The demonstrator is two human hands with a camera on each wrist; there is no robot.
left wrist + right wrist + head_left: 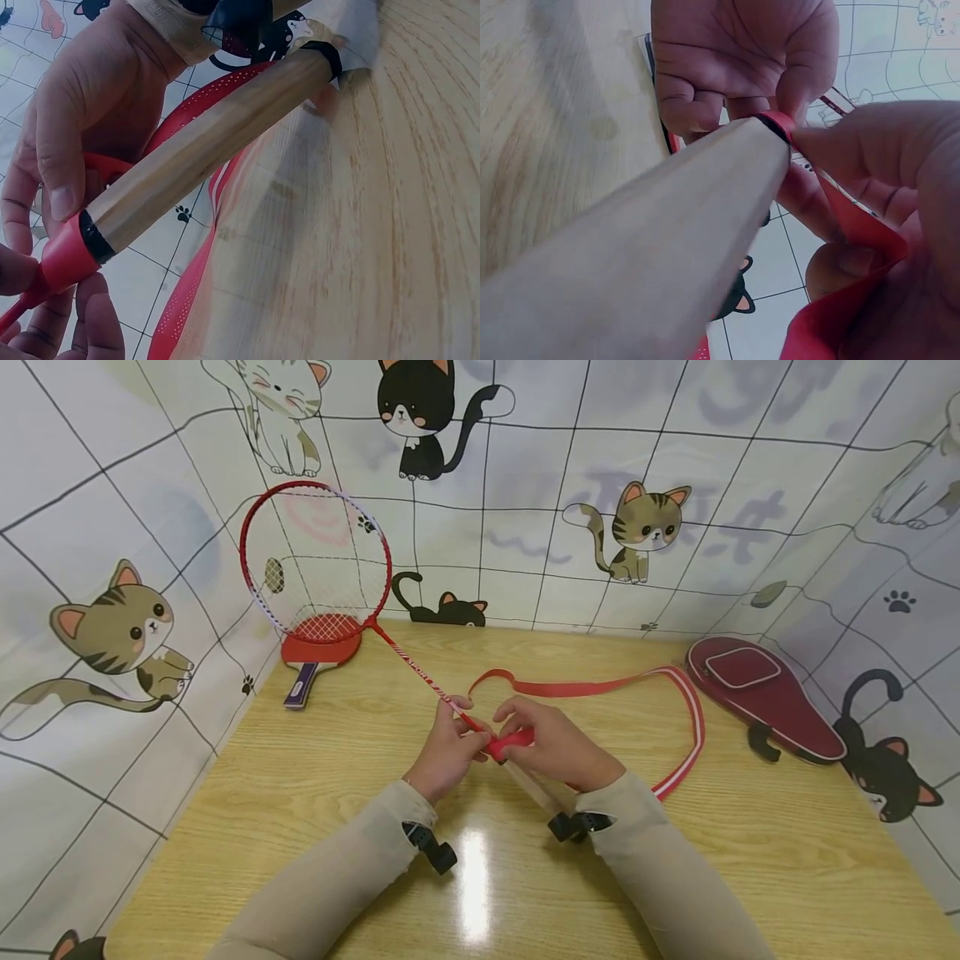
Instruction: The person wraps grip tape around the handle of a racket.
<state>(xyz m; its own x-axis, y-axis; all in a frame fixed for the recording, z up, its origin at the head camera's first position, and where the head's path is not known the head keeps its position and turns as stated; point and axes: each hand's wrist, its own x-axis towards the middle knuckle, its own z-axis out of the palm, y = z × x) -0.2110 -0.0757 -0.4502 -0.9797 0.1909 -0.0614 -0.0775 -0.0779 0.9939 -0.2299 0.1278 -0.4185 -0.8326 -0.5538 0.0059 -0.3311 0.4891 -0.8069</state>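
A red and white badminton racket (pixel 417 671) slants across the table with its strung head up against the back wall. My left hand (pixel 444 753) holds it where shaft and handle meet, thumb and fingers around the red collar (pixel 66 261). The handle (pixel 210 142) is bare wood with a black band at each end. My right hand (pixel 564 745) pinches a red perforated grip tape (pixel 864 238) at the collar end of the handle. From there the tape folds under the right fingers and trails in a wide loop over the table, its white-striped side showing at the right.
A red table tennis paddle (pixel 321 647) lies at the back left, beneath the racket head. At the right rear a dark red racket case (pixel 780 693) rests by the wall, a black strap (pixel 763 743) beside it. Cat-print cloth (pixel 525 527) surrounds the wooden table (pixel 300 827).
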